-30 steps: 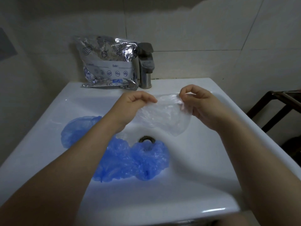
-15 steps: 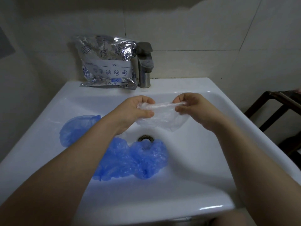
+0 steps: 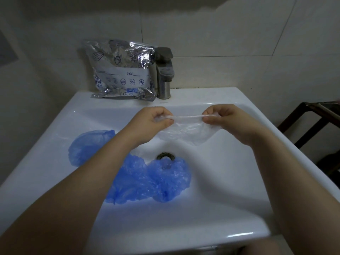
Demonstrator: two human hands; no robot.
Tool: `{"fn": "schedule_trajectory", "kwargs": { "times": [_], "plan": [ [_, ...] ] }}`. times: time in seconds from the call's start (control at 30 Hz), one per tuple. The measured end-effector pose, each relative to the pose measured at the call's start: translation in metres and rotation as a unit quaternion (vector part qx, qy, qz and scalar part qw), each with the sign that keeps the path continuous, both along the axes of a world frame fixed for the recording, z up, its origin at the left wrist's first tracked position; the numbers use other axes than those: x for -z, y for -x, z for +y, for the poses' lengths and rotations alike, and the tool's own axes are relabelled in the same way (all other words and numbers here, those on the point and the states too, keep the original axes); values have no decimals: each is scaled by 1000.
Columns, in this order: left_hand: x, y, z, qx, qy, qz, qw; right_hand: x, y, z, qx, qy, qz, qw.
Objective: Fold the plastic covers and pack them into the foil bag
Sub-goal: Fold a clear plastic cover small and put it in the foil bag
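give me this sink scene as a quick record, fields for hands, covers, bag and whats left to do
left hand: pinches one end of the clear cover
right hand: pinches the other end
clear cover: stretched between the hands above the basin, body hanging below its edge
blue covers: crumpled in the sink, one partly over the drain, another at far left
foil bag: upright on the sink ledge, beside the tap
left to do: no cover seen entering the bag yet
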State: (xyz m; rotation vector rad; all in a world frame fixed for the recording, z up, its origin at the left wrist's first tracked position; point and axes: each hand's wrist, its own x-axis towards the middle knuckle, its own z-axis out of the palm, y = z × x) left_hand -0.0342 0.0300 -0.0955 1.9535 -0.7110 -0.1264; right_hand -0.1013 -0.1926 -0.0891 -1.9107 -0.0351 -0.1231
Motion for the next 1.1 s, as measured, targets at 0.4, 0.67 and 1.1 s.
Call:
{"fn": "schedule_trajectory", "kwargs": {
  "times": [0.4,0.67,1.1],
  "plan": [
    [-8,6,7,55,121,125,983,-5,0,6,2,-112,-52,992],
    [-2,10,-16,-50,170,223,959,-1,-5,24,126,30,-36,991],
    [-1,-1,-1,-9,56,140,989,-7,-1,24,76,139,-95,983]
  ]
}}
